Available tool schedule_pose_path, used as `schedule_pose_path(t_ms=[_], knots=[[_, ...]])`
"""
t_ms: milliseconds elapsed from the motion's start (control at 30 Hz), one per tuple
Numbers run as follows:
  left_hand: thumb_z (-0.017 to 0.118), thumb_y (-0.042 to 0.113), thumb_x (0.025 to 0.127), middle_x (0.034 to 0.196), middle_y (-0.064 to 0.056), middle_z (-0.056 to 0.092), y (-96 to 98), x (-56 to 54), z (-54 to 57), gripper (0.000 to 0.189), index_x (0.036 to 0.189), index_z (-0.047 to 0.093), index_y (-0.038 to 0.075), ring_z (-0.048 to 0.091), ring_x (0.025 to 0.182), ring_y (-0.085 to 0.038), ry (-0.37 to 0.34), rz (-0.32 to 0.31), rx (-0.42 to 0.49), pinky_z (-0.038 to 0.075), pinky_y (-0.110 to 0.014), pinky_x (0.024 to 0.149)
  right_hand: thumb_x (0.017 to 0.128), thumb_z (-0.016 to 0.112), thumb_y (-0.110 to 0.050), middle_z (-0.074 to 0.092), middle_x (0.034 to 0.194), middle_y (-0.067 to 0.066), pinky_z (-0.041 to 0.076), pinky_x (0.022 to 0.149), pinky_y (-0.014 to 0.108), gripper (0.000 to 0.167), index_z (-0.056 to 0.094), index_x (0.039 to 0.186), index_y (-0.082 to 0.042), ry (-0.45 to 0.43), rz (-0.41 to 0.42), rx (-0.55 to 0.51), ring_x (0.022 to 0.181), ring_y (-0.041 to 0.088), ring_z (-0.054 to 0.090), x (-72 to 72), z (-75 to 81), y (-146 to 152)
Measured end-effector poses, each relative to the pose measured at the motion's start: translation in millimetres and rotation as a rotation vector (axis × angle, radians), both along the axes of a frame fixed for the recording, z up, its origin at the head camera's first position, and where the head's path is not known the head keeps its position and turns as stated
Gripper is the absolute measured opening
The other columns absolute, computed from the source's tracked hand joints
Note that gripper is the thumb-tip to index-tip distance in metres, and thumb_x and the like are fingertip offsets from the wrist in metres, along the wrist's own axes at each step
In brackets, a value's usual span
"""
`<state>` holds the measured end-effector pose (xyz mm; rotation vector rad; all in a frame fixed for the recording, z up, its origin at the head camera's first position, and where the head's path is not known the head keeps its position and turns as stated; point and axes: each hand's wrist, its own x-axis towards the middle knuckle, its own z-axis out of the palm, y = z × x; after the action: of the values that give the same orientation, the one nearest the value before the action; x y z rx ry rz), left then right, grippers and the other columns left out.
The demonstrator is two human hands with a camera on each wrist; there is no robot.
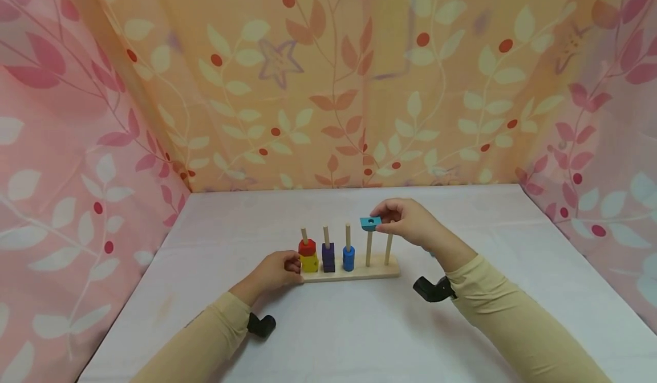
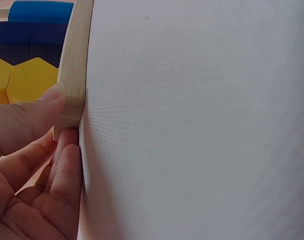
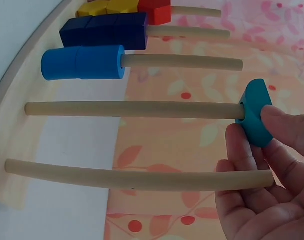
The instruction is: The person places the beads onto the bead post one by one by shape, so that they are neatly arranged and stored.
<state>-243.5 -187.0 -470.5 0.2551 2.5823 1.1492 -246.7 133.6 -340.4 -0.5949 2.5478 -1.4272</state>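
A wooden peg board point(image 1: 354, 276) with several upright pegs stands on the table. My right hand point(image 1: 405, 220) pinches a teal half-round block point(image 1: 370, 222) at the top of the fourth peg from the left. In the right wrist view, the tip of that peg point(image 3: 167, 109) meets the hole of the teal block point(image 3: 257, 112). My left hand point(image 1: 274, 272) grips the board's left end, with the thumb point(image 2: 52, 100) on its edge. Beside that hand, yellow blocks point(image 1: 309, 262) sit under a red block point(image 1: 307, 248) on the first peg.
Purple blocks point(image 1: 328, 257) fill part of the second peg, blue cylinders point(image 1: 348, 259) part of the third. The fifth peg point(image 3: 137, 179) is bare and passes close to my right fingers. A small teal piece point(image 1: 432, 252) shows partly behind my right wrist. Patterned cloth point(image 1: 328, 86) surrounds the white table point(image 1: 349, 337).
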Motion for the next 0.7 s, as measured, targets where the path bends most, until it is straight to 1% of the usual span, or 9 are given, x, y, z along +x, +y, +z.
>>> schedule_pose_path(t_ms=[167, 333, 533, 700], knots=[[0.077, 0.016, 0.072, 0.089, 0.000, 0.058, 0.1, 0.3, 1.1, 0.036, 0.104, 0.060, 0.010, 0.053, 0.082, -0.016, -0.015, 0.005, 0.002, 0.048, -0.028, 0.077, 0.080, 0.069, -0.010, 0.059, 0.088, 0.007, 0.046, 0.075, 0.030, 0.024, 0.062, 0.102, -0.003, -0.041, -0.003, -0.057, 0.082, 0.022, 0.052, -3.6, -9.0, 2.9], [0.077, 0.015, 0.073, 0.089, 0.001, 0.058, 0.5, 0.4, 1.5, 0.036, 0.104, 0.060, 0.011, 0.053, 0.082, -0.016, -0.017, 0.008, -0.003, 0.048, -0.028, 0.077, 0.080, 0.070, -0.010, 0.056, 0.088, 0.008, 0.044, 0.071, 0.031, 0.022, 0.063, 0.100, -0.003, -0.051, 0.024, -0.114, 0.082, 0.024, 0.049, -4.5, -15.9, 4.1], [0.077, 0.015, 0.073, 0.087, 0.000, 0.057, 1.3, 0.8, 1.6, 0.035, 0.103, 0.060, 0.010, 0.052, 0.080, -0.016, -0.014, 0.006, -0.011, 0.048, -0.028, 0.075, 0.080, 0.071, -0.013, 0.053, 0.086, 0.007, 0.042, 0.065, 0.028, 0.023, 0.063, 0.099, -0.005, -0.072, 0.033, -0.114, 0.081, 0.023, 0.045, -7.5, -30.9, 6.5], [0.077, 0.015, 0.073, 0.086, 0.001, 0.058, 1.6, 0.1, 3.2, 0.033, 0.101, 0.061, 0.011, 0.052, 0.080, -0.016, -0.001, 0.007, -0.016, 0.047, -0.028, 0.075, 0.079, 0.071, -0.013, 0.054, 0.089, 0.008, 0.045, 0.070, 0.028, 0.026, 0.062, 0.101, -0.003, -0.092, 0.042, -0.119, 0.083, 0.022, 0.048, -11.0, -44.7, 7.4]])
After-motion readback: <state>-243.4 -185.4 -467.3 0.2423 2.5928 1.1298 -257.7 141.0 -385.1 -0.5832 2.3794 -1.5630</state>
